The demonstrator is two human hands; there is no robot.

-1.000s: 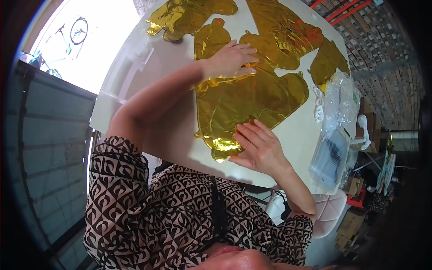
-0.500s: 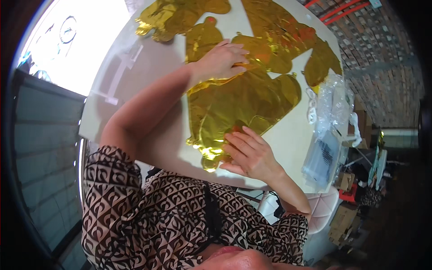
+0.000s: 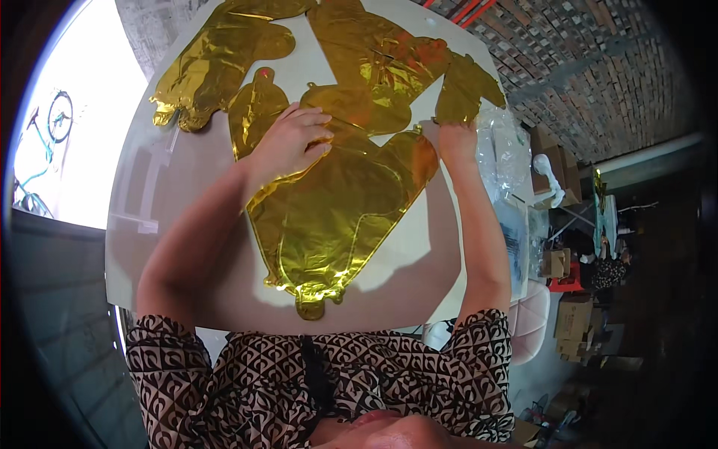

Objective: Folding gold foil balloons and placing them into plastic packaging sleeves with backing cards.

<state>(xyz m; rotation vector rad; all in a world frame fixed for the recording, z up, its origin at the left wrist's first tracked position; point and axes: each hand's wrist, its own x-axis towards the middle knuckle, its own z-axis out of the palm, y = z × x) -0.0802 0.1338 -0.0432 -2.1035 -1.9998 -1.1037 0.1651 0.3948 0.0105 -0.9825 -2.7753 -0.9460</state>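
A flat, uninflated gold foil balloon (image 3: 329, 217) lies on the pale tabletop (image 3: 396, 299) in front of me, its narrow tabbed end toward my body. My left hand (image 3: 294, 141) rests on its far left part, palm down with fingers spread. At the far right, my right hand (image 3: 456, 141) reaches to the lower edge of a smaller gold foil piece (image 3: 464, 86). Its fingers are hidden at that edge, so I cannot tell whether they grip the foil. More gold foil balloons (image 3: 374, 52) overlap beyond my hands.
Another gold foil piece (image 3: 217, 63) spreads over the far left of the table. Clear plastic bags (image 3: 501, 161) lie along the right edge, with a white object (image 3: 550, 182) beside them. Cardboard boxes (image 3: 580, 318) stand on the floor to the right.
My right hand has left the near end of the foil balloon and reached to the far right. My left hand stays on the foil. The whole view has shifted.
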